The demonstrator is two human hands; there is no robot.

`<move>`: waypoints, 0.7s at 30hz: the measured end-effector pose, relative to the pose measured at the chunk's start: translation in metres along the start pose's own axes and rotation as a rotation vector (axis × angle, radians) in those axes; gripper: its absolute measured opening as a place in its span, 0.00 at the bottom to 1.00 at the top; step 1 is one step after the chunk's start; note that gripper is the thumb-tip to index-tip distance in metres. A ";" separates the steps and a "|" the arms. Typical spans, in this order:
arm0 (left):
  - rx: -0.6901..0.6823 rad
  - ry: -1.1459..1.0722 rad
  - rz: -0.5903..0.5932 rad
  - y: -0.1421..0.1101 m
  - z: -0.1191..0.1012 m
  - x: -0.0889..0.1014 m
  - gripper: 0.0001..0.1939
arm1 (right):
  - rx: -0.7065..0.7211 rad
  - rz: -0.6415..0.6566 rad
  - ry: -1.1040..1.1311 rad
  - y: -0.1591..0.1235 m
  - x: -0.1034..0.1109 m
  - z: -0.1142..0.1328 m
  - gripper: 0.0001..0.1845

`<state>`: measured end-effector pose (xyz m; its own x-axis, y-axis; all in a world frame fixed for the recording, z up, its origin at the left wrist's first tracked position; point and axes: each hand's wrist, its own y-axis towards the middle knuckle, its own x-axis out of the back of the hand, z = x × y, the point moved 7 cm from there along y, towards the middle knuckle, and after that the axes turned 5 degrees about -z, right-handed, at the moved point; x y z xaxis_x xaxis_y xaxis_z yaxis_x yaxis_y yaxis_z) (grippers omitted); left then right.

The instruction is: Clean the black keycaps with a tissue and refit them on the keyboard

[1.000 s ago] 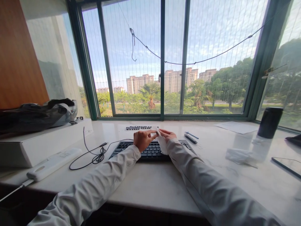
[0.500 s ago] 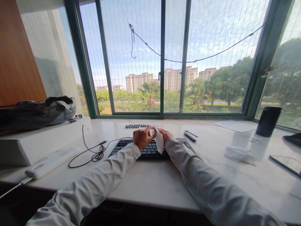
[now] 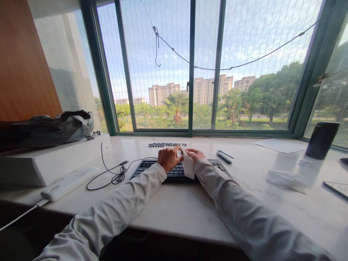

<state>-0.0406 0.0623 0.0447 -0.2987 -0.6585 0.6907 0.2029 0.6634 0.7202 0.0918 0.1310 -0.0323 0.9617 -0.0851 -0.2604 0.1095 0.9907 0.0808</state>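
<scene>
My left hand [image 3: 169, 159] is closed in a pinch above the keyboard, on a small dark piece that looks like a keycap. Beside it, my right hand [image 3: 196, 155] grips a white tissue [image 3: 189, 167], which hangs down in front of its fingers. The two hands meet at the fingertips, with the tissue against the small piece. Below them lies a black keyboard [image 3: 174, 175], partly covered by my hands and sleeves. Loose black keycaps [image 3: 163, 144] are lined up in rows on the marble top behind it.
A coiled black cable [image 3: 118, 178] and a white power strip [image 3: 70, 184] lie to the left, near a white box [image 3: 54, 163] with a dark bag on it. On the right are pens [image 3: 224, 158], a crumpled clear wrapper [image 3: 282, 178], paper [image 3: 280, 145] and a black cylinder [image 3: 322, 140].
The view has turned slightly left, so everything sits further right. The tissue hangs flatter and wider beneath my right fingers. Both hands keep their hold above the keyboard.
</scene>
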 end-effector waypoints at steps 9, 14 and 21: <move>-0.072 0.048 0.052 -0.001 -0.003 -0.005 0.16 | 0.065 0.172 -0.029 0.001 -0.012 -0.003 0.18; -0.104 -0.056 0.041 0.000 0.000 -0.009 0.18 | 0.069 0.269 -0.040 0.004 -0.020 -0.005 0.17; -0.117 -0.186 0.058 0.000 -0.001 -0.010 0.16 | 0.047 0.275 -0.124 -0.004 -0.015 0.000 0.21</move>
<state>-0.0372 0.0683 0.0381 -0.4485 -0.5366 0.7148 0.3280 0.6452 0.6900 0.0764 0.1279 -0.0287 0.9799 0.1708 -0.1032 -0.1509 0.9726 0.1771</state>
